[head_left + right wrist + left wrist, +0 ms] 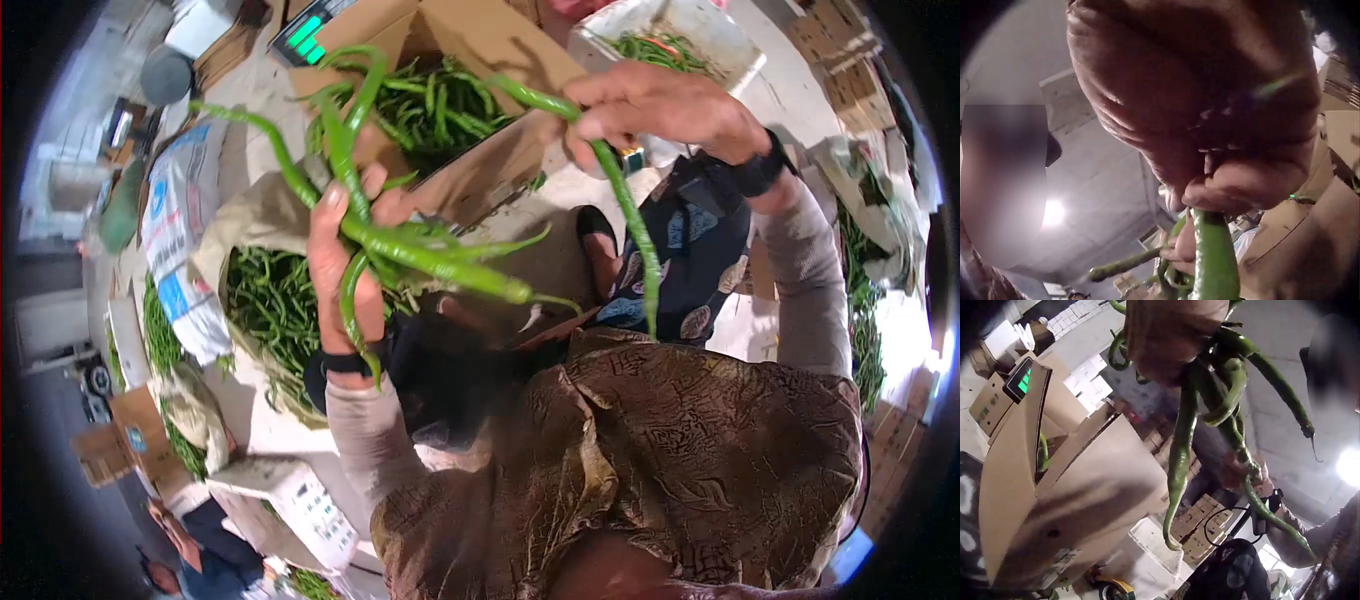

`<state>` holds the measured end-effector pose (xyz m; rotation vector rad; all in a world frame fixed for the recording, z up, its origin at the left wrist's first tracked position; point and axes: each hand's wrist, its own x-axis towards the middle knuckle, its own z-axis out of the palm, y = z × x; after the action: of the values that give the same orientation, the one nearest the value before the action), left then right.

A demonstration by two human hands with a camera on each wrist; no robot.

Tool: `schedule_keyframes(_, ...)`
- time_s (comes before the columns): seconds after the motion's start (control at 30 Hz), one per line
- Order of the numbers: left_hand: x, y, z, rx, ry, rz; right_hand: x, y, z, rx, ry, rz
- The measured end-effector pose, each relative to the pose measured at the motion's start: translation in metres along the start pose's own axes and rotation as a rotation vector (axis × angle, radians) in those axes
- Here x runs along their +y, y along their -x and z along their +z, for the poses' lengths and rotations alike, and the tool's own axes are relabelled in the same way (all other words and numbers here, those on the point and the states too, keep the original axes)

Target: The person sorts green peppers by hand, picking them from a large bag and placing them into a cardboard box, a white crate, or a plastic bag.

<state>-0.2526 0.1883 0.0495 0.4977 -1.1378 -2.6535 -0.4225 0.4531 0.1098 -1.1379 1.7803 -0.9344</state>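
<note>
My left hand [340, 245] grips a loose bunch of long green chili peppers [440, 262], their ends sticking out on several sides. In the left wrist view, peppers [1180, 459] hang down below that hand. Between thumb and fingers, my right hand [672, 108] pinches a single long green chili pepper [630, 220], held apart from the bunch. The right wrist view shows this pepper [1215, 265] close up, under the curled fingers. Just beyond both hands stands an open cardboard box [490, 185] with many green peppers inside.
Left of the box, an open sack [215, 250] holds more green peppers. A white crate [740, 70] with some peppers stands at the back right. A green-lit display [305, 40] sits behind the box. A white box [300, 505] stands lower left, near another person [205, 550].
</note>
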Motion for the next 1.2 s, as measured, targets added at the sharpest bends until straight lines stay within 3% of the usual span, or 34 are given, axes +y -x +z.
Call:
schedule_keyframes(0.03,-0.001,-0.006,-0.014,-0.209,0.081,-0.011,0.008,0.0,-0.001,0.058,-0.073,-0.064)
schedule_keyframes(0.07,-0.002,-0.007,-0.009,-0.22,0.079,-0.012,0.008,0.003,-0.004,0.069,-0.069,-0.065)
schedule_keyframes(0.13,-0.002,0.001,-0.003,-0.192,0.017,-0.002,0.009,-0.002,-0.007,0.124,-0.12,-0.039)
schedule_keyframes(0.17,-0.002,0.002,0.001,-0.211,0.018,-0.021,0.014,-0.009,-0.011,0.145,-0.167,-0.125)
schedule_keyframes(0.2,-0.007,0.003,0.0,-0.067,-0.058,0.011,0.017,-0.018,-0.019,0.236,0.024,-0.068)
schedule_keyframes(0.27,-0.007,-0.004,-0.006,-0.175,-0.061,0.065,0.022,-0.038,-0.041,0.391,0.047,-0.21)
schedule_keyframes(0.33,-0.006,-0.006,-0.011,-0.228,-0.06,0.012,-0.01,-0.051,-0.045,0.467,-0.018,-0.261)
schedule_keyframes(0.4,-0.007,-0.004,-0.002,-0.127,-0.081,0.098,-0.012,-0.079,-0.071,0.466,0.016,-0.054)
schedule_keyframes(0.47,-0.007,-0.005,0.002,-0.127,-0.209,0.156,0.007,-0.111,-0.071,0.501,-0.024,-0.132)
schedule_keyframes(0.53,-0.008,-0.005,0.003,-0.099,-0.215,0.162,0.029,-0.128,-0.065,0.591,0.35,-0.664)
schedule_keyframes(0.57,-0.008,-0.005,0.003,-0.074,-0.221,0.165,0.015,-0.126,-0.057,0.407,0.721,-0.487)
schedule_keyframes(0.6,-0.009,-0.004,0.004,-0.064,-0.215,0.167,-0.017,-0.111,-0.016,0.46,0.392,-0.256)
schedule_keyframes(0.63,-0.009,-0.003,0.007,-0.031,-0.243,0.168,-0.022,-0.099,0.006,0.358,0.334,-0.166)
schedule_keyframes(0.67,-0.009,-0.002,0.01,-0.002,-0.274,0.164,-0.033,-0.08,0.023,0.183,0.31,-0.139)
schedule_keyframes(0.7,-0.009,-0.003,0.011,0.012,-0.32,0.142,-0.043,-0.066,0.033,-0.007,0.143,0.026)
schedule_keyframes(0.73,-0.012,-0.006,0.013,0.002,-0.319,0.136,-0.038,-0.057,0.045,-0.014,0.161,-0.074)
schedule_keyframes(0.83,-0.029,-0.016,0.025,-0.033,-0.372,0.17,-0.028,-0.039,0.055,0.086,0.194,-0.012)
schedule_keyframes(0.93,-0.038,-0.019,0.046,-0.122,-0.372,0.114,-0.004,-0.024,0.052,0.17,0.205,-0.088)
schedule_keyframes(1.03,-0.052,-0.028,0.059,-0.161,-0.361,0.093,0.006,-0.004,0.051,0.309,0.284,-0.32)
schedule_keyframes(1.07,-0.057,-0.031,0.063,-0.18,-0.325,0.05,0.008,0.002,0.048,0.329,0.282,-0.315)
schedule_keyframes(1.13,-0.065,-0.034,0.075,-0.246,-0.298,0.098,0.015,0.013,0.04,0.256,0.142,-0.126)
schedule_keyframes(1.2,-0.071,-0.037,0.086,-0.336,-0.229,0.11,0.026,0.023,0.033,0.271,0.111,-0.163)
